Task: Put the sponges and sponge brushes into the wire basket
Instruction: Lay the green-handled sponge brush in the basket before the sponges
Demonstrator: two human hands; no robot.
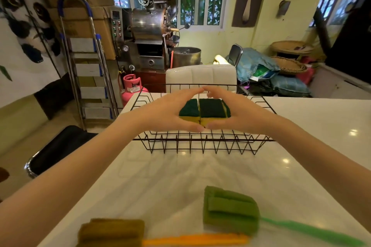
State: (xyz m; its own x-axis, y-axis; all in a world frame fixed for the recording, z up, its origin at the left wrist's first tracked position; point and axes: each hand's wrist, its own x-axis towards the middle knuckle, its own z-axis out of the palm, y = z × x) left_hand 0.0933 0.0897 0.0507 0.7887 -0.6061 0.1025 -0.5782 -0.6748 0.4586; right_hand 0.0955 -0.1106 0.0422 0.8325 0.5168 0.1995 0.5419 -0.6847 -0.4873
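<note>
**Sponges cupped over the wire basket**

Both hands are seen at twelve o'clock, reaching over the wire basket (202,142) on the white table (180,176). A pair of green-and-yellow sponges (204,113) is held between them, side by side: the left hand (168,112) is pressed against the left one, the right hand (239,114) against the right one, fingers curved round and fingertips nearly meeting at the far side. The sponges are framed inside the basket's rim; whether they touch its floor cannot be told.

Nearer, at five o'clock, a green sponge brush (230,210) is left lying on the table, its handle trailing toward four o'clock. At seven o'clock an orange-handled sponge brush (112,232) is seen, blurred. No readable writing or brand is made out anywhere.
</note>
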